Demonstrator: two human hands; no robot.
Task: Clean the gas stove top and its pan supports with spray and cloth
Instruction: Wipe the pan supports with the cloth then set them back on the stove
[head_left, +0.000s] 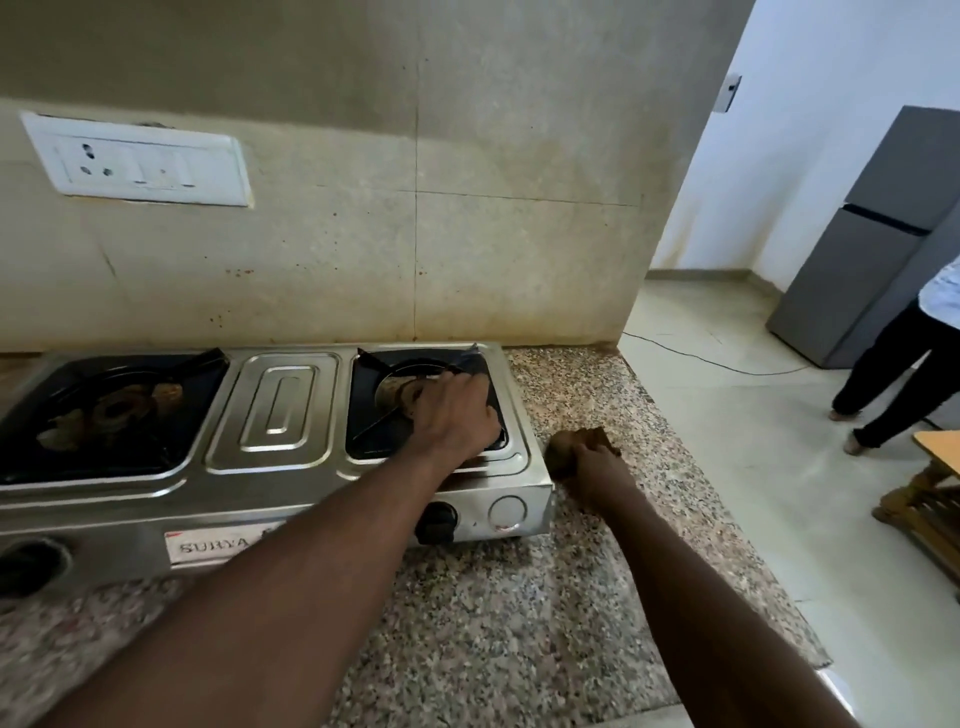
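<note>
Where the speckled counter (519, 623) lies bare nearest, its edge drops to open floor (753, 467) at 3 o'clock. The right hand (597, 462) curls round one brown cloth (561, 449) on the counter, just beside the right end of the stove (280, 410). Farther, at 10 o'clock from it, the left hand (457, 415) covers the right pan support (371, 364) of two; its grip cannot be told.

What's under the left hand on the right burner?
The left hand lies over the black pan support, with the round burner showing beside it. The palm covers the support's right front part, so whether fingers grip it is hidden.
</note>
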